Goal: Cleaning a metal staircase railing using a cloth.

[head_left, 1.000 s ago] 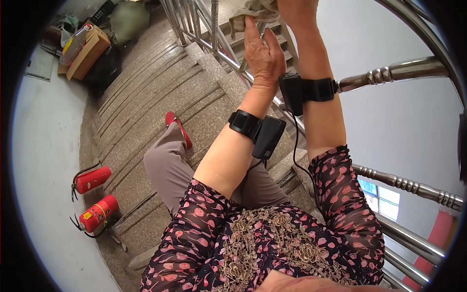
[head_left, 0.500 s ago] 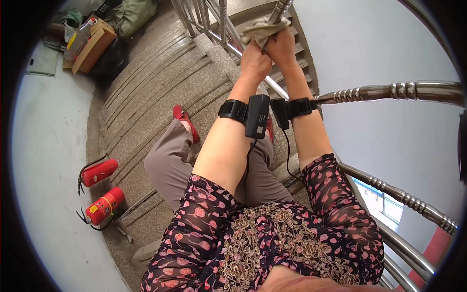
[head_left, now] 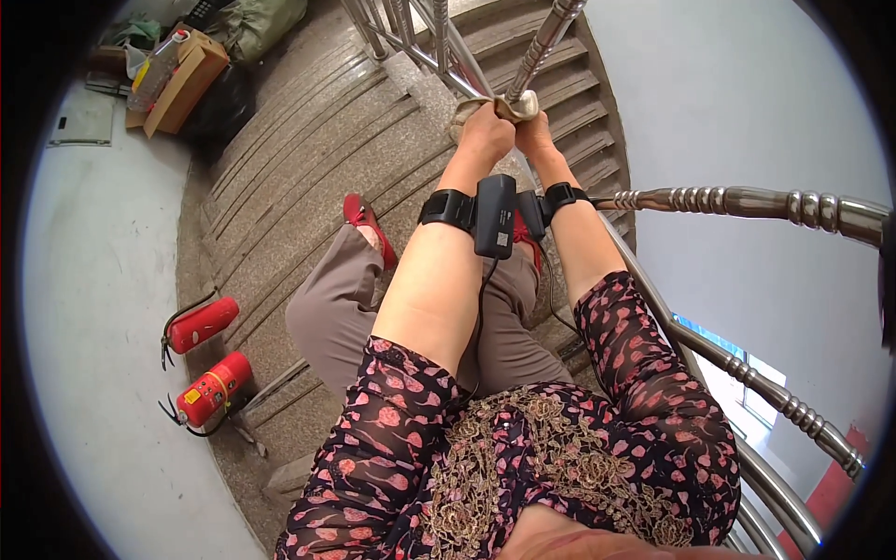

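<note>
Both arms reach forward to a shiny metal baluster of the stair railing. A beige cloth is wrapped around its lower part. My left hand is closed on the cloth at the left side of the baluster. On the other side, my right hand also grips the cloth, its fingers partly hidden behind it. Each forearm carries a strapped black device with a cable.
More metal balusters cross the right side, with a stairwell beyond. Stone steps descend ahead under my red shoes. Two red fire extinguishers stand by the left wall. A cardboard box and sacks sit at the far left.
Both hands and the cloth have slid down the baluster toward its foot, closer to me. The view has shifted slightly, and my feet stay on the steps.
</note>
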Motion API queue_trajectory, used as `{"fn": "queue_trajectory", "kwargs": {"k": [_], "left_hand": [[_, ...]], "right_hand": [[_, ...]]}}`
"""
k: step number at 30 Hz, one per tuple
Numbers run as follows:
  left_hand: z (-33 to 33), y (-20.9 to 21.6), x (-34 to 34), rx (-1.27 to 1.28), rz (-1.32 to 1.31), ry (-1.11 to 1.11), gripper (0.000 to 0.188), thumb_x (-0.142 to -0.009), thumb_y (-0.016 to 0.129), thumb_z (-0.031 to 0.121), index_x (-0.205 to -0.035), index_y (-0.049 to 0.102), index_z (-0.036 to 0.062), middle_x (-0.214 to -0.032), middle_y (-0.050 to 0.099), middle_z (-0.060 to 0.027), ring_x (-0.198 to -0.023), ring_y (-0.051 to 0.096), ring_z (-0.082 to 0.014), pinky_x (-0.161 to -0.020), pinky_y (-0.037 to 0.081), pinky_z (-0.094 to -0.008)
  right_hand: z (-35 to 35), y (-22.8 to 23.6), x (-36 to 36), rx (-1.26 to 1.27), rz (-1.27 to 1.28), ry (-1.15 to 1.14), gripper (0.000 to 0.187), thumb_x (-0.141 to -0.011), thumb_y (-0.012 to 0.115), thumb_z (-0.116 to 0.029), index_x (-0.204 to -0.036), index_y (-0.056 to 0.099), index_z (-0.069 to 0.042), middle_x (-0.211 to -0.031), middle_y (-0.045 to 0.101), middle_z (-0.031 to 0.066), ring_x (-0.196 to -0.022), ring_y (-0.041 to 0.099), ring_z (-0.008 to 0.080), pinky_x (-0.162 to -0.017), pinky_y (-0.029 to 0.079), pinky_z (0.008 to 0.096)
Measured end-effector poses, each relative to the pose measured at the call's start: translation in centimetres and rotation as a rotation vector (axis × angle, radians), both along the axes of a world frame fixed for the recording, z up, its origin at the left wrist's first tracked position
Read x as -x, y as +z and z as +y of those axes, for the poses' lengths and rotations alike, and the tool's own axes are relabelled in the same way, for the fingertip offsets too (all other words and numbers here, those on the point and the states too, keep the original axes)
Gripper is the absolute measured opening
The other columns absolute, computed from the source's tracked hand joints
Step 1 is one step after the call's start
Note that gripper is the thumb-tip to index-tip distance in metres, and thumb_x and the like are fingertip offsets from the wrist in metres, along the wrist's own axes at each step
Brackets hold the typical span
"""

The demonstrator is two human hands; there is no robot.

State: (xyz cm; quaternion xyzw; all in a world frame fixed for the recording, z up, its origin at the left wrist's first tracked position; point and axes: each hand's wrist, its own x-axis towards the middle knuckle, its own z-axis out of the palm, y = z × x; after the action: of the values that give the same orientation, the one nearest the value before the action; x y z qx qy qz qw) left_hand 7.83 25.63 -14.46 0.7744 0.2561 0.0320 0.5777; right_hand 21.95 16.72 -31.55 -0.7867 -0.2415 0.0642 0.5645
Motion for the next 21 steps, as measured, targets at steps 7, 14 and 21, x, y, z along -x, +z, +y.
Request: {"fn": "queue_trajectory", "kwargs": {"k": [7, 14, 21], "left_hand": [[2.5, -1.3, 5.0, -0.061, 0.140, 0.118, 0.033, -0.082, 0.047, 0.016, -0.109, 0.060, 0.0012, -0.112, 0.062, -0.0253, -0.110, 0.055, -0.0412, -0.093, 0.044, -0.0442], [0.8, 1.5, 0.4, 0.076, -0.562, 0.374, 0.035, -0.089, 0.051, 0.014, -0.121, 0.055, 0.0006, -0.105, 0.066, -0.0159, -0.096, 0.063, -0.0290, -0.085, 0.048, -0.0348], [0.2, 8.6, 3.0, 0.451, -0.757, 0.371, 0.030, -0.085, 0.070, 0.013, -0.109, 0.063, -0.0036, -0.094, 0.068, -0.0040, -0.078, 0.060, -0.0084, -0.070, 0.050, -0.0213]], "right_hand": [[3.3, 2.1, 9.2, 0.461, -0.232, 0.020, 0.032, -0.079, 0.072, -0.035, -0.097, 0.069, -0.009, -0.092, 0.069, 0.0158, -0.090, 0.066, 0.0341, -0.070, 0.052, 0.0388], [4.6, 10.7, 7.3, -0.253, -0.082, -0.082, 0.022, -0.084, 0.064, -0.028, -0.098, 0.067, -0.010, -0.083, 0.068, 0.0176, -0.083, 0.067, 0.0342, -0.065, 0.051, 0.0421], [-1.2, 24.2, 15.6, -0.099, -0.361, -0.021, 0.019, -0.087, 0.058, -0.007, -0.104, 0.061, 0.002, -0.078, 0.066, 0.0186, -0.068, 0.065, 0.0203, -0.062, 0.050, 0.0334]]}}
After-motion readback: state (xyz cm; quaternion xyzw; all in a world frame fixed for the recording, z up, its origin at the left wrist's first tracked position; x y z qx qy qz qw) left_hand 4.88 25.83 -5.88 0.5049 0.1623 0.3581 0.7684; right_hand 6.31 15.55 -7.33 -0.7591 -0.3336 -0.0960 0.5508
